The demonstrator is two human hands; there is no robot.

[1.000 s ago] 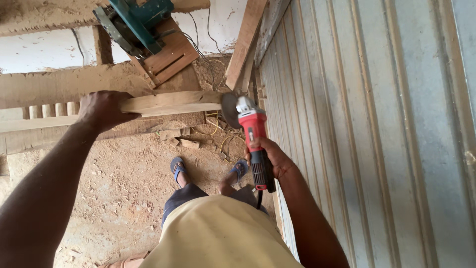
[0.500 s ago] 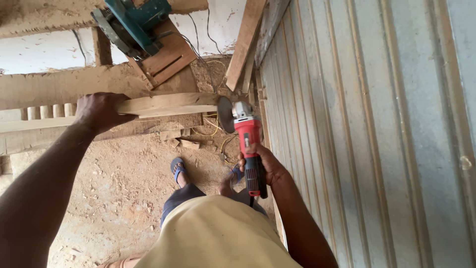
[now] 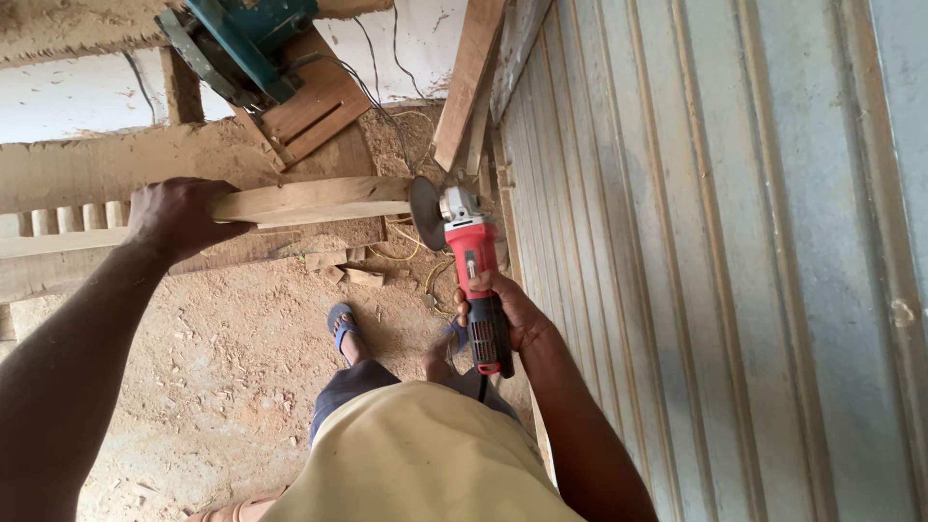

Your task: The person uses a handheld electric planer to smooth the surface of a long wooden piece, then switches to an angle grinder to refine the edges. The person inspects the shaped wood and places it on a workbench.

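at the free end of the wooden plank (image 3: 309, 201), which juts off the sawdust-caked bench (image 3: 87, 164), the disc of my red angle grinder (image 3: 471, 261) now sits closer to the end grain than a second ago, seemingly touching it. my left hand (image 3: 184, 217) presses curled over the plank. my right hand (image 3: 503, 314) wraps tight around the grinder's black handle.

Dusty wood bench (image 3: 87, 164): plank (image 3: 309, 200) + green circ. saw (image 3: 242, 43) on it; sawdust floor (image 3: 193, 367) w/ offcuts (image 3: 343, 268).
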